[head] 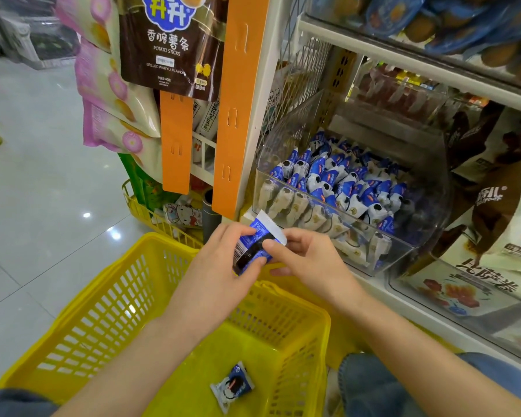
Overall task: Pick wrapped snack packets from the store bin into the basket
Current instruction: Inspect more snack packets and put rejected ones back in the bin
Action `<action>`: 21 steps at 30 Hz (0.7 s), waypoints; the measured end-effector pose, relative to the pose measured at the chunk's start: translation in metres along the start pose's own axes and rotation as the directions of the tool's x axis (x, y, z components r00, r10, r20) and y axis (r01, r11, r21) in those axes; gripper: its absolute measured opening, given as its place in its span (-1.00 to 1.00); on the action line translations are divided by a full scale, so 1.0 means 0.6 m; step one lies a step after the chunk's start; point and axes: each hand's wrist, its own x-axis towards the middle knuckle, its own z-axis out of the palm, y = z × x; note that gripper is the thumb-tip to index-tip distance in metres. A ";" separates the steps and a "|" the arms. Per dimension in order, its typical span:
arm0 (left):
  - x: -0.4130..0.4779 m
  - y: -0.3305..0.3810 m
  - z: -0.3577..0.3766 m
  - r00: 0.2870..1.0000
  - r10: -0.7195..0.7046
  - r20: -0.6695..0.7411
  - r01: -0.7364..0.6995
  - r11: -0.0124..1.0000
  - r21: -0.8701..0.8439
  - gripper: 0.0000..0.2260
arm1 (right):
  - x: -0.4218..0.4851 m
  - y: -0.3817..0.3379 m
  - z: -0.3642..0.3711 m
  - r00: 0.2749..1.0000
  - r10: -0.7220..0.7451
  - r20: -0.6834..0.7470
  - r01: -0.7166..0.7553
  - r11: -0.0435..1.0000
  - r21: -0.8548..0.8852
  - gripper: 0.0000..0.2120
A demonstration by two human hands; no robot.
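While both hands pinch one blue snack packet (pixel 257 246) above the yellow basket (pixel 127 284), left hand (pixel 223 266) grip clenched on its body, right hand (pixel 301 254) on the crimped end. Looks light, crinkly, slippery film; hold by the body. Another packet (pixel 232 386) lies in the basket; clear bin (pixel 403 248) well stocked.

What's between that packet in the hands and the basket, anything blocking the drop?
Nothing visible. Both hands, left and right, hold the packet above the basket's far rim. The basket is open-topped, with only one packet lying on its floor, so the way down looks clear.
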 end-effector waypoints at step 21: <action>-0.005 0.003 -0.001 0.999 -0.007 -0.046 0.009 0.999 0.034 -0.92 | -0.012 0.001 0.018 0.993 -0.075 0.096 0.094 0.974 -0.208 -0.87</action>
